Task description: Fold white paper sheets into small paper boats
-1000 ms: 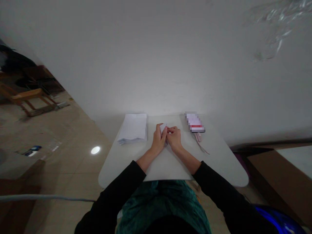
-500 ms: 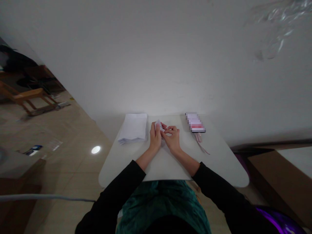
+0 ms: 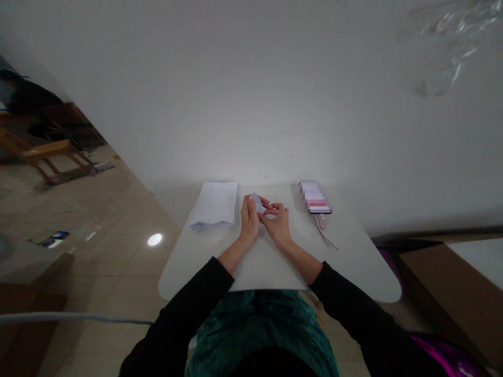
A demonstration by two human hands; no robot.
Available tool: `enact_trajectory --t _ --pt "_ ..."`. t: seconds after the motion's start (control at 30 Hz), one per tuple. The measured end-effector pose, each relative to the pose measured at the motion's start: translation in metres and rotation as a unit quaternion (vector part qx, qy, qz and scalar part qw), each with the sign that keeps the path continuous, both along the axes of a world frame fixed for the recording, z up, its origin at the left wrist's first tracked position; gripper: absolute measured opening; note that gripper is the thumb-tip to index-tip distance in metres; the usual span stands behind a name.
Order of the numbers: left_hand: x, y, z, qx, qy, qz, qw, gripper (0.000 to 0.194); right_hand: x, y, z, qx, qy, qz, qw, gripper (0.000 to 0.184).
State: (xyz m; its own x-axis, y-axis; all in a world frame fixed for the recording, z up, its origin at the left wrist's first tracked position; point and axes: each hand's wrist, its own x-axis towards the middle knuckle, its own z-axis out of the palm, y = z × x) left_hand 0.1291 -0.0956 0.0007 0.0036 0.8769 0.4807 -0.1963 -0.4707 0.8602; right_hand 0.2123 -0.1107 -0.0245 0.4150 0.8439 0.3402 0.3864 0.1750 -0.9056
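Tiled floor and a plain white wall surround the work area, with a wooden chair standing well off to the left. A white surface with rounded corners stands before the seated person, whose black sleeves reach onto it from the near edge.

A small piece of folded white paper is held above the middle of the surface, between the two hands. The left hand stands with its fingers raised, pinching the paper's near side. The right hand reaches across from the right, its fingertips closed against the paper's other side. Neither hand is open wide; both hold a narrow grip.

Compared with one second earlier, the paper shows a broader folded face instead of a thin upright sliver, and the hands stand slightly further apart. Compared with half a second earlier, the grip has changed little.

A stack of white paper lies just left of the hands. A pixelated phone lies to the right, with a pink cord trailing from it; neither has shifted.
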Motion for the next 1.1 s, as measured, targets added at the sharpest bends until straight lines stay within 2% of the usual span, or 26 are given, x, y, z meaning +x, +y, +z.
enact_trajectory --t 0.13,0.27,0.37,0.5,0.63,0.73,0.9,1.1 --pt "0.000 0.006 -0.004 -0.015 -0.016 -0.012 1.000 0.047 0.002 0.003 0.001 0.005 0.019 -0.010 1.000 0.015" --pt "-0.002 0.022 -0.009 -0.097 -0.076 -0.092 0.988 0.054 0.006 0.006 0.006 0.021 0.094 0.080 0.992 0.020" --pt "-0.006 0.029 -0.009 -0.132 -0.089 -0.135 0.978 0.060 0.010 0.007 0.011 0.026 0.107 0.110 0.988 0.025" --pt "-0.010 0.030 -0.008 -0.131 -0.050 -0.143 0.980 0.065 0.013 0.005 0.015 0.023 0.093 0.121 0.988 0.028" --pt "-0.015 0.029 -0.005 -0.179 -0.056 -0.159 0.969 0.067 0.014 0.004 0.017 0.034 0.139 0.132 0.981 0.038" --pt "-0.018 0.029 0.000 -0.211 -0.093 -0.189 0.954 0.065 0.015 0.006 0.016 0.017 0.236 0.154 0.959 0.041" --pt "-0.021 0.029 0.006 -0.236 -0.079 -0.258 0.934 0.051 0.019 0.012 0.017 -0.032 0.355 0.161 0.920 0.025" --pt "-0.025 0.034 0.001 -0.238 -0.062 -0.266 0.932 0.046 0.026 0.016 0.019 -0.107 0.428 0.221 0.870 0.017"
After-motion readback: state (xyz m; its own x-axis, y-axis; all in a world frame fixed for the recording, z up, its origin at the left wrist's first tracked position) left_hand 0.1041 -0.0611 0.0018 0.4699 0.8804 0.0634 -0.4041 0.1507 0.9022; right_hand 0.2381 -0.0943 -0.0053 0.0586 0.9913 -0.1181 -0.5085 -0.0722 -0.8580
